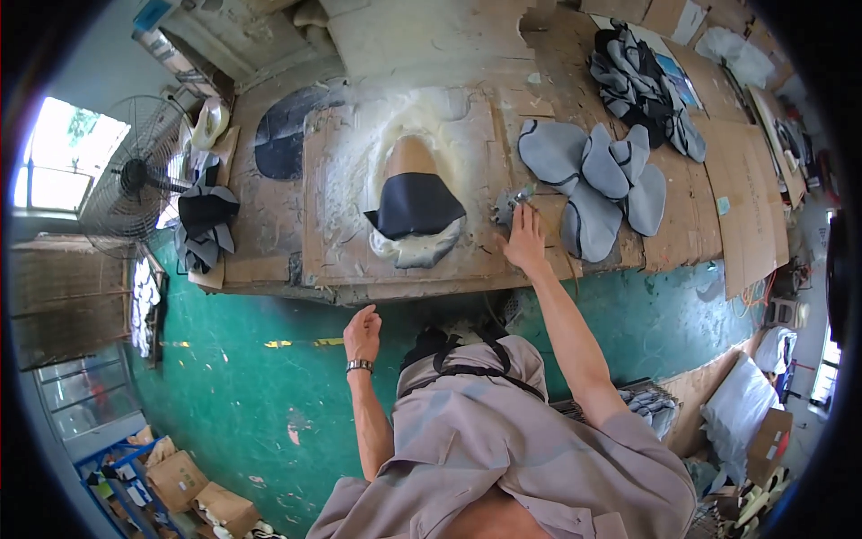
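Observation:
My right hand (523, 238) rests at the right side of the worktable, fingers stretched out and thumb apart. Its fingertips meet a small grey metal tool (513, 199), whose exact kind I cannot make out. My left hand (363, 332), with a watch on the wrist, hangs in front of the table edge. Its fingers are loosely curled in and nothing shows in them. Between the hands, farther back, a black sheet piece (415, 205) lies over the near part of a tan rounded form (411, 154). A crust of whitish residue (346, 180) surrounds the form on a cardboard-covered board (316, 235).
Grey, black-edged fabric pieces (593, 225) lie right of my right hand, with a heap of similar pieces (633, 81) behind. A dark flat pad (280, 135) is at the left. A standing fan (135, 175) and stacked pieces (206, 216) stand beyond the table's left end.

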The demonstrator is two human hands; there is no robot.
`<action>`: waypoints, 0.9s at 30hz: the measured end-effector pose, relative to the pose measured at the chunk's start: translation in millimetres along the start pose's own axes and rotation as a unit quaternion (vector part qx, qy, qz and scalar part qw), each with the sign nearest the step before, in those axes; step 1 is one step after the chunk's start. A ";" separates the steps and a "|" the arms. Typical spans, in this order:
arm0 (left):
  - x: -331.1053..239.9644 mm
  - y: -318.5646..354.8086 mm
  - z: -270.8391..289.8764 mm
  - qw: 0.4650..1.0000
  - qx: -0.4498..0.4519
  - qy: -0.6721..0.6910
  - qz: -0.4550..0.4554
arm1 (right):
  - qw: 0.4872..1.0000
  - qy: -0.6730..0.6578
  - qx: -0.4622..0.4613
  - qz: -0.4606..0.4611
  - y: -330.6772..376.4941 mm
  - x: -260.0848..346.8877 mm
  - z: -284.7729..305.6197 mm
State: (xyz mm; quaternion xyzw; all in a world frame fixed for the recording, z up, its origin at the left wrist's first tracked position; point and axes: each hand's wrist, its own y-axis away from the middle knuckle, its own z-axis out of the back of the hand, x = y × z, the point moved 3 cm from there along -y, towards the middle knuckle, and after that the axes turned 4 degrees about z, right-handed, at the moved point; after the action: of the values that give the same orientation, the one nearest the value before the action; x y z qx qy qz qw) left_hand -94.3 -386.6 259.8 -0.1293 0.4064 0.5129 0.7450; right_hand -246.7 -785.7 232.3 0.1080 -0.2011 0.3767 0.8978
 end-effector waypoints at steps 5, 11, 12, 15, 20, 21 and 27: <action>82.4 6.3 39.1 0.996 -0.051 0.054 0.050 | 0.999 0.044 0.022 0.023 13.2 -1.9 -57.3; 113.8 8.6 101.8 0.996 -0.033 -0.015 0.081 | 0.992 0.110 -0.025 0.051 79.5 51.4 -49.2; 120.9 6.1 113.8 0.995 -0.037 -0.011 0.087 | 0.997 0.063 0.007 0.042 91.0 66.8 -54.2; 134.7 -0.9 139.2 0.994 -0.056 -0.040 0.081 | 0.992 -0.057 0.072 0.083 114.2 131.1 -80.5; 119.5 -2.5 157.6 0.987 -0.132 0.021 0.089 | 0.869 -0.154 0.440 0.166 126.6 231.0 -132.3; 117.6 -1.3 160.7 0.983 -0.135 0.079 0.097 | 0.841 -0.141 0.477 0.214 114.7 247.4 -136.4; 139.0 -33.9 196.1 0.937 -0.171 0.286 0.101 | 0.886 -0.074 0.357 0.287 60.4 287.5 -100.7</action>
State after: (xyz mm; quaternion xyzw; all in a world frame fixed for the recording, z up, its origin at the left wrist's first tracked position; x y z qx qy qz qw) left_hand 47.9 -190.4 274.4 -0.3546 0.5194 0.5882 0.5084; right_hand -79.4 -527.1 271.8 0.3866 -0.1411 0.6548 0.6339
